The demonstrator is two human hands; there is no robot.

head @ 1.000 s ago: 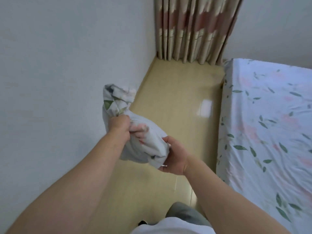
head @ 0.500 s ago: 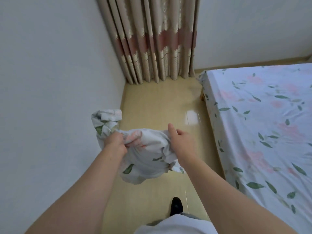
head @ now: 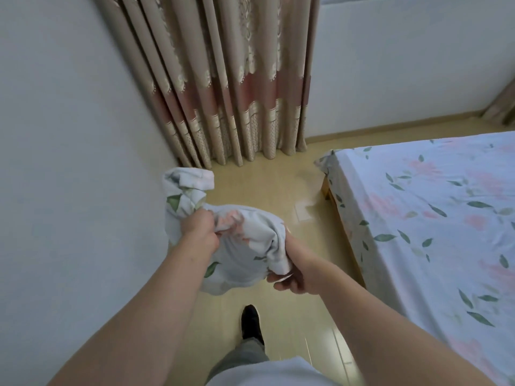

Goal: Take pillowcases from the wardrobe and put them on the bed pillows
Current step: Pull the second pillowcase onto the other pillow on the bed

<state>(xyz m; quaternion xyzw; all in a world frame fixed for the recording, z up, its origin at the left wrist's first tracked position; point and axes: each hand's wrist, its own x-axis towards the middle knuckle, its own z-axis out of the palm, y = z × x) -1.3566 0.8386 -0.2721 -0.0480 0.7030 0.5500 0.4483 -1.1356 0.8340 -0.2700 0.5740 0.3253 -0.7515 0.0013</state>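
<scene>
Between the curled fingers (head: 274, 280) of the left hand (head: 199, 232) and right hand (head: 295, 270) hangs the bunched pillowcase (head: 245, 246), gripped by both; soft, light, floppy, probably best held by its hem. Beyond them, rightward, lies the bed (head: 418, 218).

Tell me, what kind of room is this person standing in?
Most likely a bedroom: a bed with a leaf-print sheet, floor-length curtains in the corner, and a matching pillowcase.
</scene>
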